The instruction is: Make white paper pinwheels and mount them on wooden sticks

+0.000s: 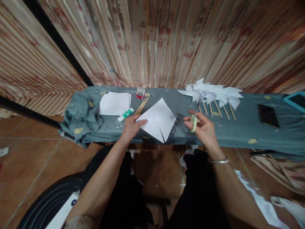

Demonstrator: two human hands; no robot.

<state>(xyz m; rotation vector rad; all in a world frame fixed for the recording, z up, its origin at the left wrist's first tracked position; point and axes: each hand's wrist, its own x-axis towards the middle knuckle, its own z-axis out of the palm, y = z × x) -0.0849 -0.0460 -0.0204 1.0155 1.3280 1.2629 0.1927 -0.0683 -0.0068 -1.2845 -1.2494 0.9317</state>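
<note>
My left hand (pixel 132 127) pinches the left corner of a square white sheet of paper (pixel 159 117) between thumb and fingers. One slit runs inward from the paper's near corner. To the right of the sheet and apart from it, my right hand (pixel 202 125) grips a pair of scissors (pixel 194 121) by pale green handles, with the blades pointing up and away. Close to my left hand lie a green and white glue stick (pixel 125 114) and several thin wooden sticks (pixel 142 106), partly covered by the sheet.
A stack of white paper (pixel 114 103) lies at left, with a small red box (pixel 140 93) behind the sticks. Several white paper pinwheels (pixel 214 93) on sticks lie back right. Further right are a black phone (pixel 268 115) and a blue-edged device (pixel 295 101). A curtain (pixel 152 44) hangs behind.
</note>
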